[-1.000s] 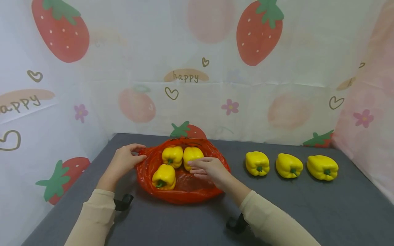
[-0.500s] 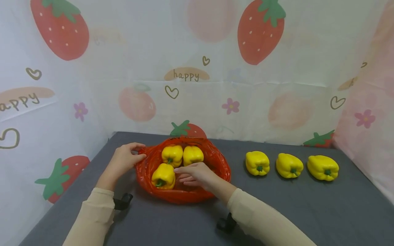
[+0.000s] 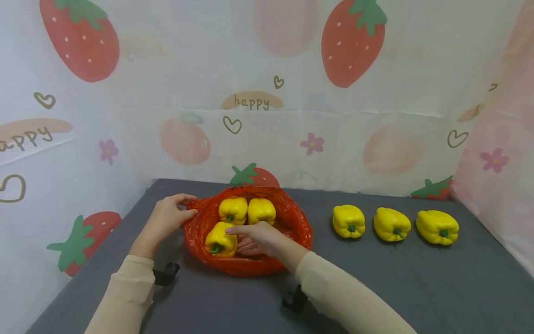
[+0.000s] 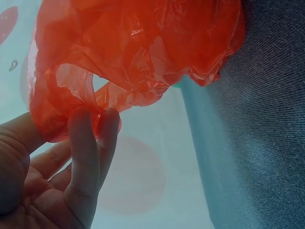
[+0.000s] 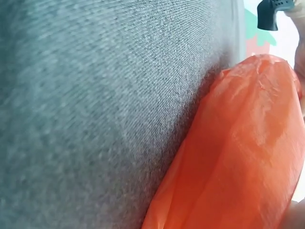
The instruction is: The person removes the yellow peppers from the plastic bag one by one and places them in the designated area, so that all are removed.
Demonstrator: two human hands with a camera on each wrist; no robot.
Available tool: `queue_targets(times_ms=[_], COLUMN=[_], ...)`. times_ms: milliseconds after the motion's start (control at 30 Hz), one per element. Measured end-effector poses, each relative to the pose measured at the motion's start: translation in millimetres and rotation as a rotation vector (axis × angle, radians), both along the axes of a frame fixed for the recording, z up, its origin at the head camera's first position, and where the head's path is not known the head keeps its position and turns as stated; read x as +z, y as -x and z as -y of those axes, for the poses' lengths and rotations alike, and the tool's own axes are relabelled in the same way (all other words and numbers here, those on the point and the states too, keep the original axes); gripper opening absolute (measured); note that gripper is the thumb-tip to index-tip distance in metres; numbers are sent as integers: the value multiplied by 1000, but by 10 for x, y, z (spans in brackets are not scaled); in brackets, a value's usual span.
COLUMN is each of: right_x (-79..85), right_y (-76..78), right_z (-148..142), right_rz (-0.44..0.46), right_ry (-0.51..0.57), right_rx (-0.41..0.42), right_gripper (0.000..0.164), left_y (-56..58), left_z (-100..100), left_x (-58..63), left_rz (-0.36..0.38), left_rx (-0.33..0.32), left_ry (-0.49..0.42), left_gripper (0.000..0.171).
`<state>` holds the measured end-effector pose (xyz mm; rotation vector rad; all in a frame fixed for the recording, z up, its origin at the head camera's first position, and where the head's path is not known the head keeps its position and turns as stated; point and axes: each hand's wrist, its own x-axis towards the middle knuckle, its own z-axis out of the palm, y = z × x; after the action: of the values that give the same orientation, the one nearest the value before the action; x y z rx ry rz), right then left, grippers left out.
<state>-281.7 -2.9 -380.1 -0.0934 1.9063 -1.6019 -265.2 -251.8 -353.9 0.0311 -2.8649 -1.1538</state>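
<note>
In the head view a red plastic bag lies with its mouth spread wide. It holds three yellow bell peppers: one back left, one back right and one in front. My left hand pinches the bag's left edge; its fingers and thumb grip the thin plastic in the left wrist view. My right hand reaches over the bag, one extended digit overlapping the top of the front pepper, the other fingers low at its right side. The bag's wall hides most of that hand in the right wrist view.
Three more yellow bell peppers stand in a row on the grey table to the right: a near one, a middle one and a far right one. A strawberry-print cloth rises behind and at both sides.
My right hand has moved left from the back right pepper to the front pepper, where its digit now overlaps the top. My left hand keeps its grip on the bag's edge.
</note>
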Motion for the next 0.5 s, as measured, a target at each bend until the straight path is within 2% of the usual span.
queue_targets(times_ms=[500], right_x=[50], right_y=[-1], right_z=[209], right_rz=[13], right_ry=[-132], right_rx=[-42], right_gripper=[86], left_y=[11], left_z=[6], left_x=[-8], left_rz=[5], left_rx=[6], left_ry=[15], left_gripper=[45])
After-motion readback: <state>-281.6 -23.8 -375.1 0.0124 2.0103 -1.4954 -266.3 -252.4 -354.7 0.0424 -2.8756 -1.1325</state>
